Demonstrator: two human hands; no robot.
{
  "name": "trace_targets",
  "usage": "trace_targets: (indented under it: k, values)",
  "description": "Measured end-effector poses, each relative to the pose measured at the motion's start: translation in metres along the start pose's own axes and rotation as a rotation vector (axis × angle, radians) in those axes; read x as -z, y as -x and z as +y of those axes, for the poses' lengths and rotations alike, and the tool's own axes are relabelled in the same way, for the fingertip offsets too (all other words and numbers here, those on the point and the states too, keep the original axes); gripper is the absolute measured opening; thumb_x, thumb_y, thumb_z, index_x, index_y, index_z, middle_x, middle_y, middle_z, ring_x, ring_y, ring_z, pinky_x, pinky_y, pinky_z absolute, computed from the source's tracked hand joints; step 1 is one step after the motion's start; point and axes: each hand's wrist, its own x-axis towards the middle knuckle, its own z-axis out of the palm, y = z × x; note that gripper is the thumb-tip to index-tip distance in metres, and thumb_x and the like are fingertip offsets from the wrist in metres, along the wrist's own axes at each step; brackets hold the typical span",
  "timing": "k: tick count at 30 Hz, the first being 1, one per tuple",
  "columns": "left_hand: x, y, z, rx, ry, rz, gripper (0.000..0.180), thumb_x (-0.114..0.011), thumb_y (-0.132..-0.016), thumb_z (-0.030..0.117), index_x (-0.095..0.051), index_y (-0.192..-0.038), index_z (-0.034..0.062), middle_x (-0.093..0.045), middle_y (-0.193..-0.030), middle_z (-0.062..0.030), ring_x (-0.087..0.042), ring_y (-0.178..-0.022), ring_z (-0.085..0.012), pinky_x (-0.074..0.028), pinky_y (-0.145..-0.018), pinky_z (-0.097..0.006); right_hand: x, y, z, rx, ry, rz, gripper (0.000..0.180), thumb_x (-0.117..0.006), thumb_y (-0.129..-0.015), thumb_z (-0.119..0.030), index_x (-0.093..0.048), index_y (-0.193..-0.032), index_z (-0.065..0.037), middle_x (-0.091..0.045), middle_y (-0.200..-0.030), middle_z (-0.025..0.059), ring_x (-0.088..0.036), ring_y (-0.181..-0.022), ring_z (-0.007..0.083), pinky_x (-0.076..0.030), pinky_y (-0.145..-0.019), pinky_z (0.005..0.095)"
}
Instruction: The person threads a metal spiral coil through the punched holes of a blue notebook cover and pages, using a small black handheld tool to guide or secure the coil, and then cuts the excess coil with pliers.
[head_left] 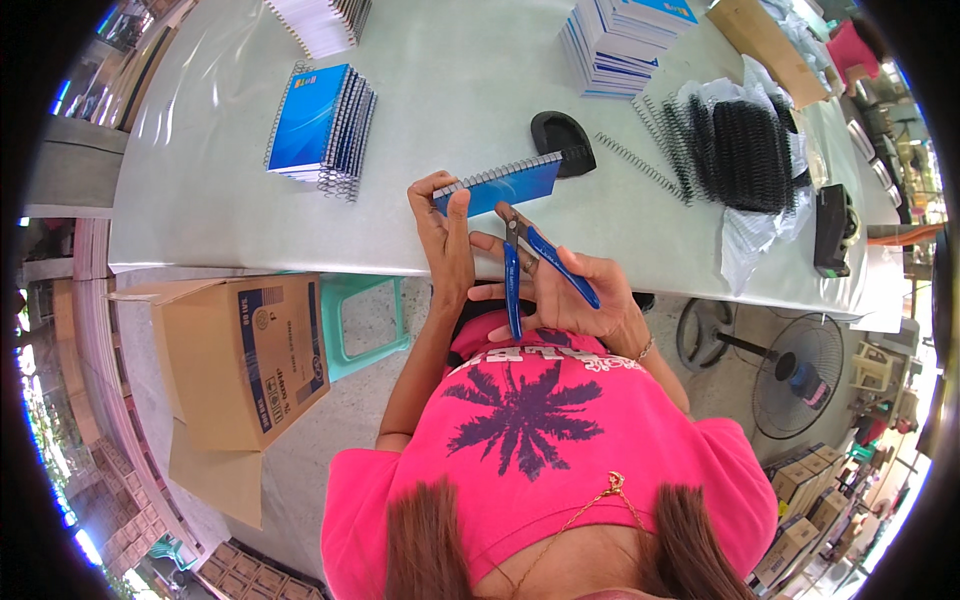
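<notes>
My left hand grips the left end of a blue spiral-bound notebook, thumb on its near side. The notebook is tilted up over the table's near edge, its wire coil along the top. In my right hand lies a pair of blue-handled pliers, handles spread apart and jaws pointing up toward the notebook's lower edge. The fingers of that hand are partly extended around the handles. Beyond the notebook sits a black curved holder, with a loose coil to its right.
Bound blue notebooks are stacked at left, and unbound stacks stand at the back. Many black coils lie on plastic wrap at right, near a black tape dispenser. An open carton, green stool and fan flank me.
</notes>
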Motion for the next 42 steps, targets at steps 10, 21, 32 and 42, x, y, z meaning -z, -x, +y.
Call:
trace_targets:
  k: [10, 21, 32, 42]
  values:
    - [0.007, 0.001, -0.005, -0.012, 0.02, -0.097, 0.037, -0.057, -0.1, 0.034, -0.049, -0.121, 0.0053, -0.051, -0.115, -0.006, -0.045, -0.096, -0.0111, -0.039, -0.084, -0.026, 0.012, -0.01, 0.009, 0.102, 0.964, 0.302, 0.08, -0.071, -0.088, -0.034, -0.029, -0.15, -0.006, -0.048, -0.139, 0.0147, -0.056, -0.111, 0.0226, -0.045, -0.09, 0.0325]
    - [0.013, -0.004, 0.016, 0.022, -0.185, -0.137, 0.019, -0.064, -0.093, 0.003, -0.067, -0.112, 0.0026, -0.068, -0.097, -0.0053, -0.06, -0.081, -0.0098, -0.053, -0.071, -0.025, 0.002, -0.023, 0.01, 0.589, 2.131, 0.55, 0.065, -0.077, -0.078, -0.021, -0.049, -0.135, -0.006, -0.058, -0.111, 0.0156, -0.055, -0.097, 0.0339, -0.043, -0.085, 0.0421]
    - [0.015, 0.0, 0.027, 0.068, -0.158, -0.137, 0.029, -0.056, -0.092, -0.007, -0.068, -0.117, 0.0005, -0.074, -0.099, -0.0105, -0.069, -0.09, -0.0114, -0.058, -0.077, -0.026, 0.011, -0.037, 0.022, 0.737, 2.164, 0.609, 0.061, -0.077, -0.076, -0.019, -0.051, -0.129, -0.005, -0.059, -0.103, 0.0135, -0.057, -0.093, 0.0334, -0.044, -0.077, 0.0423]
    - [0.017, 0.005, 0.03, -0.117, -0.478, -0.18, 0.027, -0.058, -0.093, 0.001, -0.065, -0.119, 0.0024, -0.073, -0.1, -0.0148, -0.072, -0.087, -0.0172, -0.055, -0.074, -0.029, 0.005, -0.027, -0.004, -0.22, 0.5, 0.241, 0.043, -0.066, -0.093, -0.031, -0.053, -0.12, 0.0, -0.057, -0.083, 0.0089, -0.062, -0.069, 0.0224, -0.048, -0.06, 0.0327]
